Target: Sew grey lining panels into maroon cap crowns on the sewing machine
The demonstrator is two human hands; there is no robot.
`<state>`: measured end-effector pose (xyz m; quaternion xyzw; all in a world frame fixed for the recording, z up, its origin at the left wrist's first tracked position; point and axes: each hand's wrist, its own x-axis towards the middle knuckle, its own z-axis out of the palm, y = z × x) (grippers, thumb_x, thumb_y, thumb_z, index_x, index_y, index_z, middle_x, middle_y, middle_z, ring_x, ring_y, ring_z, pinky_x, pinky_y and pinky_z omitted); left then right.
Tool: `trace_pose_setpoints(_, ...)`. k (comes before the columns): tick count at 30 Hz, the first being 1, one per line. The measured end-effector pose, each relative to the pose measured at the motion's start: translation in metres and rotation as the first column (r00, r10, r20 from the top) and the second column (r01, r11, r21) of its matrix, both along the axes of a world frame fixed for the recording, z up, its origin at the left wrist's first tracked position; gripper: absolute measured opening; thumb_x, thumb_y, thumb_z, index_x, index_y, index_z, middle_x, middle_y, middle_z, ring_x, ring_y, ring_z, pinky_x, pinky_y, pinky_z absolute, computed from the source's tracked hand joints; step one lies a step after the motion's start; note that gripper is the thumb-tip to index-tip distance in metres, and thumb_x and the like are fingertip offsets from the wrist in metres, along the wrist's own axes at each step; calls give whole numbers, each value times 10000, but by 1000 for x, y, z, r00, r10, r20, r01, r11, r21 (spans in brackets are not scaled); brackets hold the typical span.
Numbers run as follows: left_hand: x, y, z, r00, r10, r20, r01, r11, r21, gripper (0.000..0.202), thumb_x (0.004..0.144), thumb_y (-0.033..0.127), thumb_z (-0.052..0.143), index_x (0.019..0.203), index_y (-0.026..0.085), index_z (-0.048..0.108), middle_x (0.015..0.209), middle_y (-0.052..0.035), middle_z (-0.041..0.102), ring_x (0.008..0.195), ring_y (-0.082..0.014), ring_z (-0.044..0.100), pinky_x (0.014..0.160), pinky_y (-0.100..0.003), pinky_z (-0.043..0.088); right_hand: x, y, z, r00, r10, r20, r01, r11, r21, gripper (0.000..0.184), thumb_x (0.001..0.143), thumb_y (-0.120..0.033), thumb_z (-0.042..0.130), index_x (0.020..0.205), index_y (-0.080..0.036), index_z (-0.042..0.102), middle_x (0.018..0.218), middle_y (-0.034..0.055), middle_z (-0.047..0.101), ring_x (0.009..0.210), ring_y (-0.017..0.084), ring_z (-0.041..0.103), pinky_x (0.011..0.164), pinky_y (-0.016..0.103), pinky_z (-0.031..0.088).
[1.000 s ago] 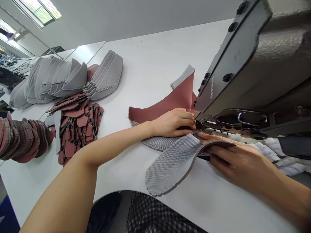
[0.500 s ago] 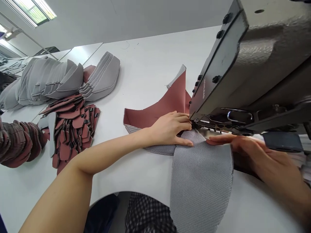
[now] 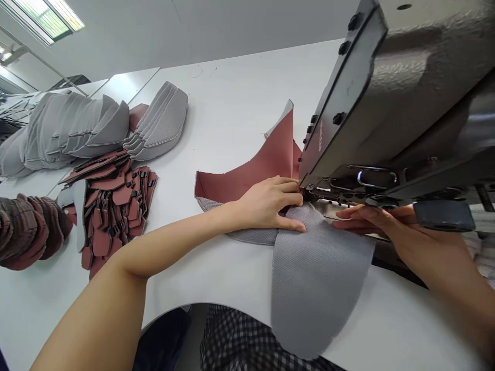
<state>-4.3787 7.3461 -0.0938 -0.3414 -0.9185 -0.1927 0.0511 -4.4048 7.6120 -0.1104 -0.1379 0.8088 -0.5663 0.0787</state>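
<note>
A grey mesh-textured fabric panel (image 3: 317,288) reaches under the head of a sewing machine (image 3: 348,123), its rounded end hanging over the table's front edge. Left of the needle area, a curved fabric piece with a red-brown inner face (image 3: 251,175) stands partly upright. My left hand (image 3: 273,203) lies across the join of the two pieces, thumb spread onto the panel and fingertips close to the presser foot. At the panel's upper right edge, my right hand (image 3: 402,226) has its fingers closed on the cloth, beside the machine bed. The needle itself is hidden.
Stacked grey fabric pieces (image 3: 73,126) lie at the far left, with another grey stack (image 3: 160,123) beside them. Red-brown pieces with black clips (image 3: 116,211) are heaped below. Dark brownish stacked pieces (image 3: 31,232) sit at the left edge. The white table (image 3: 232,278) has a curved cutout.
My right hand has shifted slightly with its fingers further under the machine arm. The panel's lower end has drawn up and its right side has swung outward. My left hand stays on the fabric.
</note>
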Motion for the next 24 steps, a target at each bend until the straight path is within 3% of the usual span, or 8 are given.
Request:
trace_pose_setpoints(2, 2, -1, -1, 1000, -8, -2, 8, 1000, -3, 453, 863, 599, 647, 1000, 171, 699, 1038, -89, 699, 990, -250, 610, 899, -368, 507, 1, -1, 2, 984, -13, 177, 38, 990, -138, 254, 766, -463, 765, 724, -213, 787, 825, 92, 767, 700, 321, 742, 675, 428, 665)
trace_pose_setpoints(5, 5, -1, -2, 999, -30, -23, 30, 1000, 2, 482, 876, 612, 620, 1011, 155, 698, 1109, -110, 699, 1021, -261, 617, 913, -377, 504, 3, -4, 4, 974, -44, 220, 90, 975, -205, 283, 691, -467, 825, 677, -189, 773, 835, 121, 764, 691, 324, 739, 635, 393, 657)
trace_pose_setpoints(12, 5, -1, -3, 999, -33, -37, 34, 999, 2, 487, 880, 620, 609, 1015, 159, 696, 1127, -114, 702, 1025, -263, 626, 908, -378, 506, 5, -3, -5, 975, -38, 218, 86, 972, -217, 262, 708, -460, 807, 714, -200, 776, 859, 105, 766, 731, 321, 744, 673, 399, 661)
trace_pose_setpoints(19, 5, -2, -2, 999, -32, -13, 32, 999, -4, 475, 879, 613, 617, 1027, 169, 700, 1122, -111, 700, 1033, -260, 620, 941, -385, 499, 10, -10, 8, 967, -94, 236, 138, 974, -181, 296, 668, -498, 810, 658, -205, 765, 797, 104, 759, 680, 304, 738, 667, 382, 663)
trace_pose_setpoints(24, 4, -2, -2, 999, -32, -21, 32, 999, 3, 489, 867, 612, 633, 1039, 159, 700, 1125, -113, 699, 1047, -265, 627, 942, -387, 502, 10, -8, 5, 972, -84, 219, 128, 973, -194, 332, 671, -527, 815, 652, -201, 756, 794, 108, 757, 687, 301, 740, 643, 357, 662)
